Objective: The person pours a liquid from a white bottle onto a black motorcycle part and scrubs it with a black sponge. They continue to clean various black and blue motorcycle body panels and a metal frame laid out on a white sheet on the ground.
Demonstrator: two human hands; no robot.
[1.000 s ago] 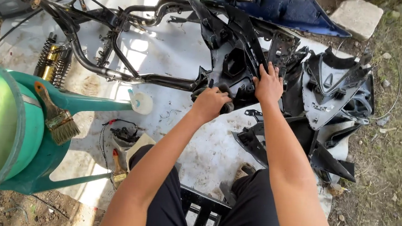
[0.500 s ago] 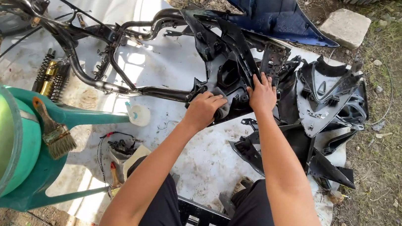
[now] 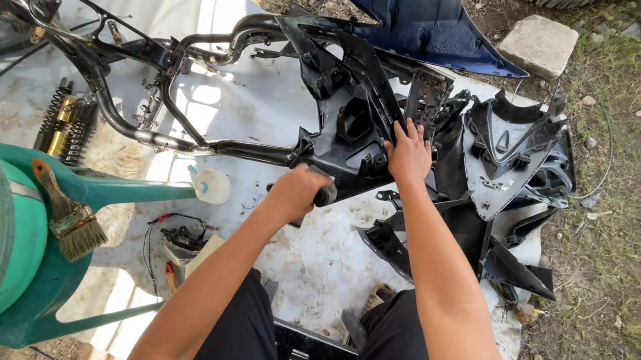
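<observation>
A stripped black motorcycle frame [image 3: 191, 55] lies on a white sheet [image 3: 264, 111] on the ground. Black plastic body panels [image 3: 351, 120] are bolted to its right end. My left hand [image 3: 295, 191] is closed around a black tool handle [image 3: 324, 195] just below the lower edge of those panels. My right hand [image 3: 409, 154] rests flat with fingers spread on the black panel, a little to the right of and above the left hand. Both forearms reach forward from my lap.
More loose black fairing pieces [image 3: 514, 153] lie to the right, a dark blue panel [image 3: 425, 16] at the top. A green plastic chair [image 3: 11, 251] with a paintbrush [image 3: 70, 217] stands at left. Two shock absorbers [image 3: 64, 125], a small white cup [image 3: 213, 184], a stone block [image 3: 539, 44] and grass surround the sheet.
My left hand has pulled back from the panel toward me, holding the tool handle. My right hand stays on the panel. The view has shifted slightly.
</observation>
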